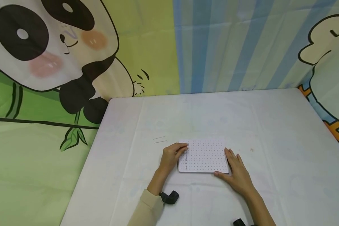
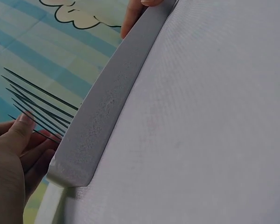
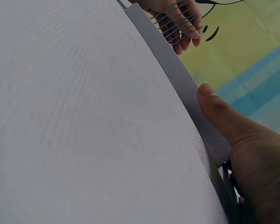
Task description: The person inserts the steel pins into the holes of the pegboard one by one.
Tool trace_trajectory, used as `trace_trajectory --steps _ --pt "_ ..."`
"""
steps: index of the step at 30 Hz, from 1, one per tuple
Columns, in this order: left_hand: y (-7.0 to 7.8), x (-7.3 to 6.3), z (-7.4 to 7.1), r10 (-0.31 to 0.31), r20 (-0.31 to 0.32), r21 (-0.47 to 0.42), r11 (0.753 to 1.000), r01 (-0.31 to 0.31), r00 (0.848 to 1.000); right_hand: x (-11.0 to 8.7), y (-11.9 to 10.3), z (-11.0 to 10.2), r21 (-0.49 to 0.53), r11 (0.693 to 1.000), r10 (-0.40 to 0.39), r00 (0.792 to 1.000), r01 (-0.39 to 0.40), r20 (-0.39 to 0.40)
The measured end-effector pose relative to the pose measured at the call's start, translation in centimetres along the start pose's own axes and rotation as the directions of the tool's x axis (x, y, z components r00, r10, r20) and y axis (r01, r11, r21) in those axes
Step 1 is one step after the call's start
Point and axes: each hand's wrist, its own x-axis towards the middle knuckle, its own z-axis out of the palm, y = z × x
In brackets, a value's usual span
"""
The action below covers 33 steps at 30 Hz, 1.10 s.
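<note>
A white pegboard (image 1: 204, 157) with rows of small holes lies flat on the table. Several thin dark metal pins (image 2: 42, 88) rise from it in a row near its left edge. At the far end of that row, my left hand (image 1: 170, 154) pinches a thin metal pin (image 2: 46, 136) between thumb and fingertips; its lower end is at the board. My right hand (image 1: 238, 175) rests against the near right corner of the pegboard, fingers extended along the right side and the thumb (image 3: 219, 109) on the front edge.
Two loose metal pins (image 1: 159, 139) lie on the white tablecloth (image 1: 214, 116), just beyond the board's left side. Behind the table hangs a cartoon backdrop (image 1: 147, 40) with a panda and stripes. A black wrist device (image 1: 170, 197) juts out beside the left sleeve.
</note>
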Motion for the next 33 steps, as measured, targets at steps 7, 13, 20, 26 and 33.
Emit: trace_trajectory --steps 7,13,20,26,33 --pt "0.0 0.1 -0.1 -0.008 -0.005 -0.035 0.999 0.008 1.000 0.0 0.0 0.0 0.002 1.000 0.004 1.000 -0.004 0.004" --pt "-0.1 0.1 -0.1 -0.019 0.009 -0.038 0.999 0.020 1.000 0.0 0.0 0.0 -0.001 1.000 -0.002 1.000 0.002 0.004" --pt "-0.3 -0.1 0.0 -0.022 0.020 -0.018 1.000 0.022 1.000 0.1 0.0 0.0 0.007 1.000 0.011 1.000 -0.011 0.007" --pt "-0.4 -0.2 -0.2 -0.040 0.035 -0.048 0.998 0.042 0.999 0.1 0.0 0.0 0.007 1.000 0.011 1.000 -0.011 0.008" --pt "-1.0 0.0 -0.9 -0.086 -0.017 -0.141 0.986 0.083 0.996 0.1 0.0 -0.1 0.008 1.000 0.011 1.000 -0.011 0.008"
